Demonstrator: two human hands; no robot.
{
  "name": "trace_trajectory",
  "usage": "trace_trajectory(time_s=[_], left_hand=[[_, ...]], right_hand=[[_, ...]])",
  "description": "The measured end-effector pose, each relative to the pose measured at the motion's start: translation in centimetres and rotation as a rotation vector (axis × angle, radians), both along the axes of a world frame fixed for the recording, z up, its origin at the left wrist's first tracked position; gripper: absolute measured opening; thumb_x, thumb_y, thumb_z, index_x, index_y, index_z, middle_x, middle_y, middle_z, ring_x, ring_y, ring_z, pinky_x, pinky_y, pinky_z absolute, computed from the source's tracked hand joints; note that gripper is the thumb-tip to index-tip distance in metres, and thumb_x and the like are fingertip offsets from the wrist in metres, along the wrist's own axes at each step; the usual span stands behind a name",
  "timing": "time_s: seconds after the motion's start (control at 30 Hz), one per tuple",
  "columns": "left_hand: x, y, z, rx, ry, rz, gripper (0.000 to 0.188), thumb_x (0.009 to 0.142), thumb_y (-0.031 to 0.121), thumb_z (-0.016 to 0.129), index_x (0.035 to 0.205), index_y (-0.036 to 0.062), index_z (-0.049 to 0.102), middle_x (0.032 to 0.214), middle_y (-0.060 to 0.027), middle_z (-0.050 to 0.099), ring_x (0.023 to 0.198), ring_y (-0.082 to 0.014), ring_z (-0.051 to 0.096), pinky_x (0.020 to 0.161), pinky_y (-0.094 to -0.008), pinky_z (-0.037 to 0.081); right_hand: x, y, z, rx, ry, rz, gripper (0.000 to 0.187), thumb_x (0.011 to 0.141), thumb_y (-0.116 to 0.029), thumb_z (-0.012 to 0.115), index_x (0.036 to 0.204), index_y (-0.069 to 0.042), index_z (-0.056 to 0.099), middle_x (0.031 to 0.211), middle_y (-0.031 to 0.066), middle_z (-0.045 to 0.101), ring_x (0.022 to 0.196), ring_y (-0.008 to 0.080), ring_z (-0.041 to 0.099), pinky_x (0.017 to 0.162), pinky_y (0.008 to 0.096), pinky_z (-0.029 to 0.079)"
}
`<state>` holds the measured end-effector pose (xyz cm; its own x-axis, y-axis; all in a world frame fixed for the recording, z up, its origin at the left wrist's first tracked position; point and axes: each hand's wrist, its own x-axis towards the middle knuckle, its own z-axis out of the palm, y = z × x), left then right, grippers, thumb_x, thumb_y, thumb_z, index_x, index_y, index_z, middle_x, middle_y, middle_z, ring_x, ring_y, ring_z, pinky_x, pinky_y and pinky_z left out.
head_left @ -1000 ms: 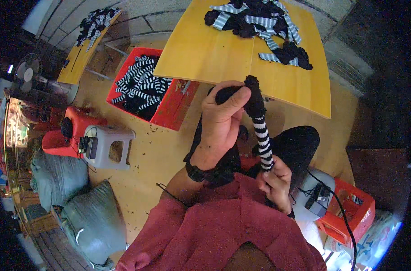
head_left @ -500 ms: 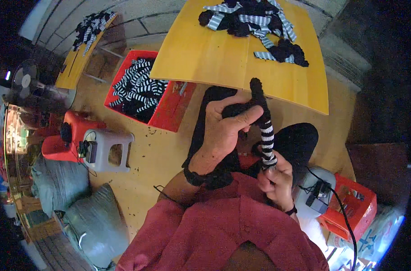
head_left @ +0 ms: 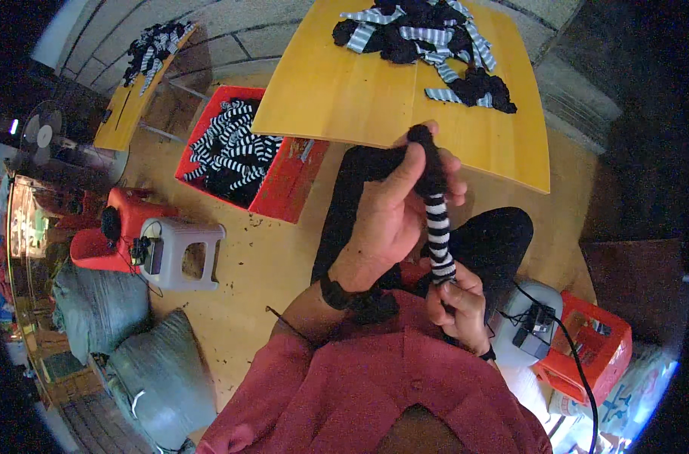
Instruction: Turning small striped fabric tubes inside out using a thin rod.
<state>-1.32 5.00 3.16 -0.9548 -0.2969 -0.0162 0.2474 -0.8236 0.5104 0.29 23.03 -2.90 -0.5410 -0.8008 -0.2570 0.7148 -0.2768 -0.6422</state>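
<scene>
A slim knitted tube point(head_left: 439, 231), black at its far end and banded black and white along the rest, stands almost upright before my body. My left hand point(head_left: 390, 216) is closed round the black part, thumb on the near side and fingertips showing beyond it. At the lower striped end, my right hand point(head_left: 461, 306) pinches the tube between thumb and fingers. What lies inside the tube, if anything, is hidden. My left wrist has a black band point(head_left: 352, 293).
Ahead is a yellow table point(head_left: 352, 91) bearing a heap of black and grey-striped knitted pieces point(head_left: 435, 34). A red bin point(head_left: 272, 204) to its left holds many striped knits. A grey stool point(head_left: 181, 253) stands left; a red plastic stool point(head_left: 590, 344) and a black cable point(head_left: 575, 363) are right.
My left hand has shifted its grip and now wraps round the tube's black part, with fingers showing on the far side. The tube's lower end has moved slightly left with my right hand.
</scene>
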Motion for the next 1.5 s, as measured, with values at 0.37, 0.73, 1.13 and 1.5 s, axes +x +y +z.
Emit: trace_trajectory(time_s=[0.37, 0.73, 1.13, 1.5], left_hand=[[-0.1, 0.6, -0.8, 0.02, 0.014, 0.003, 0.039, 0.091, 0.036, 0.049, 0.11, 0.0024, 0.05, 0.07, -0.0035, 0.052, 0.051, -0.0116, 0.044, 0.049, -0.0244, 0.034], [0.6, 2.4, -1.3, 0.066, 0.039, -0.008, 0.036, 0.093, 0.035, 0.047, 0.113, 0.0056, 0.049, 0.062, -0.0007, 0.043, 0.048, -0.0082, 0.034, 0.047, -0.0224, 0.028], [-0.5, 0.6, -1.1, 0.137, 0.048, -0.074, 0.034, 0.093, 0.034, 0.048, 0.119, 0.012, 0.045, 0.067, -0.0034, 0.052, 0.054, -0.013, 0.047, 0.052, -0.0244, 0.038], [-1.5, 0.3, -1.5, 0.034, -0.026, 0.123, 0.024, 0.089, 0.024, 0.055, 0.104, 0.0047, 0.053, 0.076, -0.0041, 0.056, 0.06, -0.0146, 0.051, 0.055, -0.0276, 0.042]], right_hand=[[1.9, -0.9, -1.4, 0.287, 0.326, -0.279, 0.04, 0.083, 0.0, 0.052, 0.123, 0.0, 0.046, 0.08, 0.0022, 0.056, 0.057, 0.0082, 0.048, 0.046, 0.0207, 0.034], [1.4, -1.9, -0.6, 0.049, 0.09, -0.419, 0.044, 0.079, 0.001, 0.057, 0.122, 0.0, 0.047, 0.074, 0.0042, 0.056, 0.046, 0.0064, 0.041, 0.039, 0.0195, 0.029], [0.5, 0.1, -1.4, 0.015, -0.07, -0.127, 0.039, 0.082, -0.001, 0.052, 0.121, 0.0, 0.046, 0.067, 0.0042, 0.051, 0.047, 0.0071, 0.041, 0.037, 0.0196, 0.024], [1.1, -0.5, -0.9, 0.187, 0.003, -0.184, 0.042, 0.081, 0.002, 0.053, 0.122, -0.001, 0.046, 0.073, 0.0011, 0.054, 0.05, 0.0069, 0.046, 0.04, 0.0186, 0.03]])
